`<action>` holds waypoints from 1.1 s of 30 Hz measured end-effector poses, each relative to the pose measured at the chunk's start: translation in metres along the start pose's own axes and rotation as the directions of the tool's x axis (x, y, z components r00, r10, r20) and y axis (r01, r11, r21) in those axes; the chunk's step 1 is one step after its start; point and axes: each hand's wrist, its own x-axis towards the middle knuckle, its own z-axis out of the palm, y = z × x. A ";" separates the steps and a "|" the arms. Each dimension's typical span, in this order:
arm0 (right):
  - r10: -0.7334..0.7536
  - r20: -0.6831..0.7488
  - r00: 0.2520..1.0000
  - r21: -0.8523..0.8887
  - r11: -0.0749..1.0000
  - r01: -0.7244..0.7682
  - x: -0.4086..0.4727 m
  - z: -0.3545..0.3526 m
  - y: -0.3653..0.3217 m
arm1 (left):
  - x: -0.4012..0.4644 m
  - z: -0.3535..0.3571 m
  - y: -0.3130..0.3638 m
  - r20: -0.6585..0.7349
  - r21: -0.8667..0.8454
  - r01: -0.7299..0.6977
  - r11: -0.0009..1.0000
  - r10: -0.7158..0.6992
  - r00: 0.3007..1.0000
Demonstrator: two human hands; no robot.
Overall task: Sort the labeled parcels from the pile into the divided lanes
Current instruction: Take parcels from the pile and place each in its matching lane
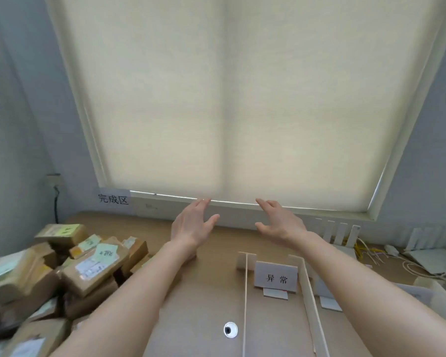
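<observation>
The pile of labeled parcels [62, 266] is heaped down and to the left of the left hand [191, 228], and a sloppy grab there could topple it. Both hands are held forward, fingers spread and empty, the right hand [281, 222] above the divided lanes [309, 292], whose thin walls could be knocked

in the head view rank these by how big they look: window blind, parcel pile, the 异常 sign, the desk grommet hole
1. window blind
2. parcel pile
3. 异常 sign
4. grommet hole

Apparent size only; the wide-angle lens distorts true scale.
</observation>
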 end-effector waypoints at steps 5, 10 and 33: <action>-0.102 0.009 0.995 -0.032 0.994 0.103 -0.077 -0.027 -0.125 | -0.103 -0.134 -0.050 -0.054 0.125 0.031 0.992 -0.024 0.998; -0.231 -0.013 0.973 -0.054 0.972 0.230 -0.160 -0.036 -0.250 | -0.218 -0.254 -0.119 -0.113 0.224 0.108 0.969 -0.085 0.990; -0.498 0.069 0.864 -0.010 0.866 0.500 -0.251 0.045 -0.540 | -0.437 -0.423 -0.335 -0.229 0.219 0.460 0.860 -0.413 0.881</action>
